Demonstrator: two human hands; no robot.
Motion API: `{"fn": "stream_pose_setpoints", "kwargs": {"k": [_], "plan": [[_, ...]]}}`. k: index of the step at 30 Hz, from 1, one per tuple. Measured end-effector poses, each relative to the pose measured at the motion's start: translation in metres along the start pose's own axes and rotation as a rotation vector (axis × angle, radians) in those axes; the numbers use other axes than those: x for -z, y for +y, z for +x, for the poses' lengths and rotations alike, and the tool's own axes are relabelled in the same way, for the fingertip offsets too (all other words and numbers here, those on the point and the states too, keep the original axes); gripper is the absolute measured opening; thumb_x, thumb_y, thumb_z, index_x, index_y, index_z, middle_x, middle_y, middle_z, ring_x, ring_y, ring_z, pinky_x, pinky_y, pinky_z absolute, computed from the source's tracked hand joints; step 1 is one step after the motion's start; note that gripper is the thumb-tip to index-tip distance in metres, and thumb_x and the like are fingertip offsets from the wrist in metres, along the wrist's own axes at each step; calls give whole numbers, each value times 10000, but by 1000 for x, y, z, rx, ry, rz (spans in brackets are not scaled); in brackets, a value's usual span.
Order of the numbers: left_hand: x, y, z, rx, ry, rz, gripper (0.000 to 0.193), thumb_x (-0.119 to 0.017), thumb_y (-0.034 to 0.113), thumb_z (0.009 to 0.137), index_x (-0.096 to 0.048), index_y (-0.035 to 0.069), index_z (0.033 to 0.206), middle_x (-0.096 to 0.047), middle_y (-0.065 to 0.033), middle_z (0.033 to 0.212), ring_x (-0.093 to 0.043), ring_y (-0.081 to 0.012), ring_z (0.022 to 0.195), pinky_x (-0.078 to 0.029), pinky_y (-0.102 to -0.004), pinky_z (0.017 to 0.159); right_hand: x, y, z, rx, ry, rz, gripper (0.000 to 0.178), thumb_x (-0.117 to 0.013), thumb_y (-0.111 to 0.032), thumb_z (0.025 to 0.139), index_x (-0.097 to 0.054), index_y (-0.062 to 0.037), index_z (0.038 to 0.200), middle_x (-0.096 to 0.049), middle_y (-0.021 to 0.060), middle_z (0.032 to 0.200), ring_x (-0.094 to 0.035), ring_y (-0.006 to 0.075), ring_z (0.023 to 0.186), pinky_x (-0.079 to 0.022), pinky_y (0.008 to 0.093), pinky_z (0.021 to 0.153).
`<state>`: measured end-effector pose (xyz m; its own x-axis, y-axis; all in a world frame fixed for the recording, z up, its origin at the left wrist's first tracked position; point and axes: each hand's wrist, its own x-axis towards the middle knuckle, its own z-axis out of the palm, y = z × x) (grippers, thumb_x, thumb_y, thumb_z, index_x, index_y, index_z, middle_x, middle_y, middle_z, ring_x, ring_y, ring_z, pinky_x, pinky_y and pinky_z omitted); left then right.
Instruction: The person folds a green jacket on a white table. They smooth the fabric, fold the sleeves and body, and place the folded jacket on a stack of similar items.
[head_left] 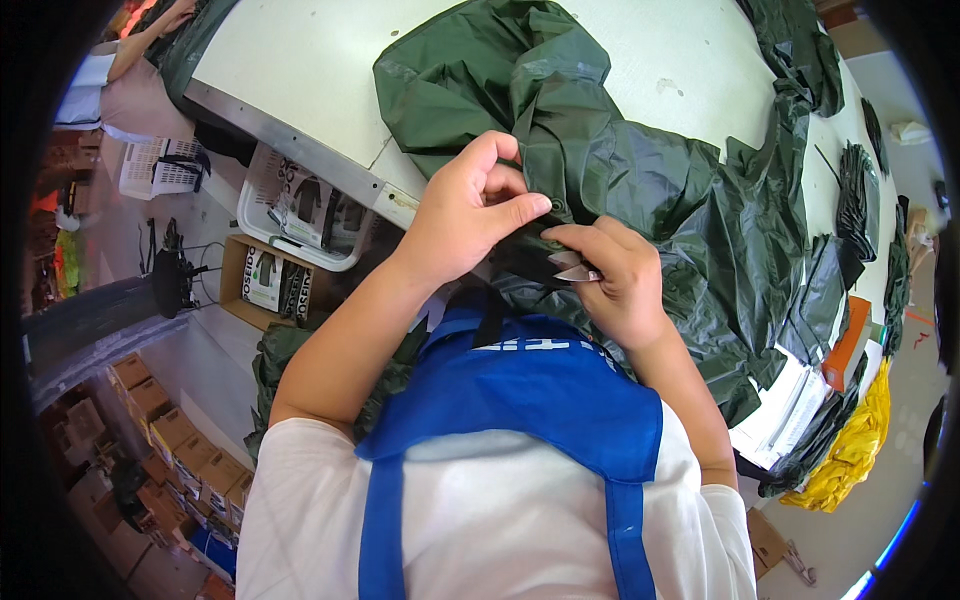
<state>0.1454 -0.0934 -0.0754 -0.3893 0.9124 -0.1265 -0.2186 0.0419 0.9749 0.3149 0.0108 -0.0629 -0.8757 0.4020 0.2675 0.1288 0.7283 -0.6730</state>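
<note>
A dark green, shiny waterproof garment (570, 130) lies crumpled on the white table, one edge drawn toward me. My left hand (468, 210) is closed on that edge, thumb and fingers pinching it beside a small round snap button (557, 205). Just right of it, my right hand (615, 275) is closed round a small pair of thread snips (573, 268). Their short silver blades stick out to the left, below the thumb and forefinger. Those fingertips touch the garment near the snap. The snips' handle is mostly hidden in my palm.
The white table (300, 50) has a metal edge at left. Below it stand a white plastic bin (300, 252) and a cardboard box (235, 305) of packages. At right lie papers (785, 415), an orange object (848, 343) and yellow fabric (850, 450). Another person (130, 85) stands far left.
</note>
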Motion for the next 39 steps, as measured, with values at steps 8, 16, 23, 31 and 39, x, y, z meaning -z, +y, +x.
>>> {"fn": "stream_pose_setpoints", "kwargs": {"k": [8, 16, 23, 31, 39], "plan": [[-10, 6, -16, -360, -43, 437, 291, -660, 26, 838, -464, 16, 1052, -648, -42, 793, -569, -54, 732, -431, -197, 664, 10, -13, 0, -178, 2, 116, 180, -627, 15, 630, -635, -34, 802, -565, 106, 690, -561, 276, 618, -441, 339, 552], [-11, 12, -20, -292, -138, 385, 267, -631, 19, 851, -468, 3, 1061, -631, -49, 818, -577, -67, 758, -444, -209, 685, 13, -10, -3, -266, -90, 217, 115, -638, 14, 665, -645, -13, 777, -558, 113, 671, -544, 252, 597, -420, 328, 544], [-27, -20, -37, 158, -391, 380, 345, -613, 82, 857, -450, 48, 1159, -653, -143, 989, -657, -193, 806, -494, -295, 741, 31, 31, -40, -332, -434, 301, 140, -745, -79, 692, -668, -24, 795, -607, 82, 722, -543, 189, 610, -418, 292, 559], [-67, -78, -11, 18, -1047, 574, 479, -579, 139, 845, -508, 120, 1318, -629, -171, 1117, -617, -341, 988, -487, -392, 836, -10, 43, 39, -401, -19, -449, 616, -755, -368, 725, -531, -3, 1167, -661, 196, 980, -627, 404, 906, -507, 458, 751], [196, -126, 74, 98, 1003, 837, 474, -668, 193, 839, -487, -18, 1222, -575, -88, 1143, -545, -167, 1009, -440, -328, 886, 1, 95, -16, -581, 1, -12, 174, -658, -124, 829, -570, 0, 914, -560, 168, 687, -497, 212, 597, -440, 292, 613]]}}
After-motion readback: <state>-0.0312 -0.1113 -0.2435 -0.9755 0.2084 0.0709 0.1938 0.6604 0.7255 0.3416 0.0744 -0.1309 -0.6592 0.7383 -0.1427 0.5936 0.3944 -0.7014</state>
